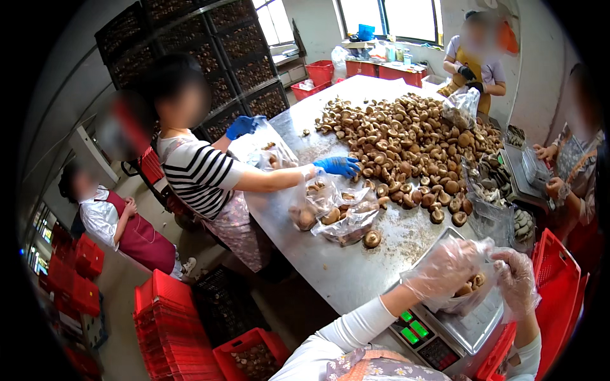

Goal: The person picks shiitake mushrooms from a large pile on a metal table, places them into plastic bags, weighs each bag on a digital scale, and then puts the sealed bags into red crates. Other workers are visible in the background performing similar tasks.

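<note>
Both my hands wear clear plastic gloves. My left hand [448, 269] and my right hand [517, 276] grip the upper edge of a clear plastic bag [464, 305] from its two sides. Brown shiitake mushrooms [469, 285] show inside it. The bag is over the steel pan of a digital scale [476, 331]; whether it rests on the pan I cannot tell. Green lit displays [413, 329] and a keypad [438, 353] are on the scale's near side. Beyond my hands a large heap of shiitake mushrooms [405, 138] covers much of the steel table [319, 266].
Filled bags of mushrooms [333, 209] lie left of the heap. A co-worker's blue-gloved hand [336, 166] touches the heap. Red crates [553, 281] stand close on my right; stacked red crates [167, 328] are at lower left. Another scale [519, 166] and packed grey mushrooms [495, 174] sit at right.
</note>
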The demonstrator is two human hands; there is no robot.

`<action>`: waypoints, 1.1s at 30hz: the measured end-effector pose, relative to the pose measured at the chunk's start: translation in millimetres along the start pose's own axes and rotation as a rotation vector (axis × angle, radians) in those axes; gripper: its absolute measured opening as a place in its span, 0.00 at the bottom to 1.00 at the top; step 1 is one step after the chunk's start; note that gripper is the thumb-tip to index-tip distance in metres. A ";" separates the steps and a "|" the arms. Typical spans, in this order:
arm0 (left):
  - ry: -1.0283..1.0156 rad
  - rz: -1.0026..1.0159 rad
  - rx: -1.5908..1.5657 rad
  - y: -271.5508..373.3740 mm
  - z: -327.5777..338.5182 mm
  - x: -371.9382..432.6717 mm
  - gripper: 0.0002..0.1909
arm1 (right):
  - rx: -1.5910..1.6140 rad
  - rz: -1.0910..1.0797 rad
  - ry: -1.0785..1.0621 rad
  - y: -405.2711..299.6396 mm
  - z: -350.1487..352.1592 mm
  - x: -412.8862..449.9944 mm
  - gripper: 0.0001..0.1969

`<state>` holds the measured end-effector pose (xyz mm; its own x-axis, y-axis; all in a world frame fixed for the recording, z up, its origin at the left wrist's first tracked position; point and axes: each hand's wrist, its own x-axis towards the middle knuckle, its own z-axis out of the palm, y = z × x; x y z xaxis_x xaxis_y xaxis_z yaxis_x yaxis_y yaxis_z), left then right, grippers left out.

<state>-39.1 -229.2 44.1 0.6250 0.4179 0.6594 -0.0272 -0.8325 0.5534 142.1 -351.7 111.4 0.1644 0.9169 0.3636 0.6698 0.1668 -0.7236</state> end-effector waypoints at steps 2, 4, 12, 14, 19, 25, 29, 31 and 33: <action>-0.049 -0.143 0.048 7.4 14.6 -4.9 0.24 | 0.319 0.209 -0.054 4.2 10.4 -0.2 0.22; -0.127 -0.221 0.098 22.9 14.8 2.3 0.27 | 0.482 0.158 -0.033 24.1 15.5 -7.6 0.27; -0.206 -0.126 -0.089 -26.4 7.9 -20.4 0.15 | 0.435 0.264 -0.003 33.3 29.0 -4.1 0.18; -0.400 -0.138 0.098 -42.7 -2.4 -19.9 0.11 | 0.270 0.261 0.006 122.1 25.9 -32.2 0.11; -0.301 -0.421 -0.320 -72.9 -32.3 -68.9 0.10 | 0.300 0.462 -0.032 127.4 35.6 -57.7 0.07; 0.004 -0.749 -1.503 -12.0 -8.2 -40.9 0.20 | 1.346 0.595 -0.146 50.9 19.5 -41.8 0.11; -0.098 -0.205 -0.407 8.4 21.4 -30.1 0.28 | 1.379 0.752 -0.282 28.1 32.6 -30.4 0.13; -0.263 -0.552 -1.024 14.0 21.9 -24.5 0.28 | 1.243 0.779 -0.316 31.5 39.2 -39.3 0.10; -0.274 -0.680 -0.705 7.1 9.5 -21.7 0.18 | 0.989 0.812 -0.273 39.0 31.6 -40.6 0.09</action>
<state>-45.5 -247.7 29.0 0.8344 0.5512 0.0022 0.0028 -0.0082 1.0000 138.6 -371.0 49.8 0.0379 0.9053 -0.4231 -0.3815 -0.3782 -0.8434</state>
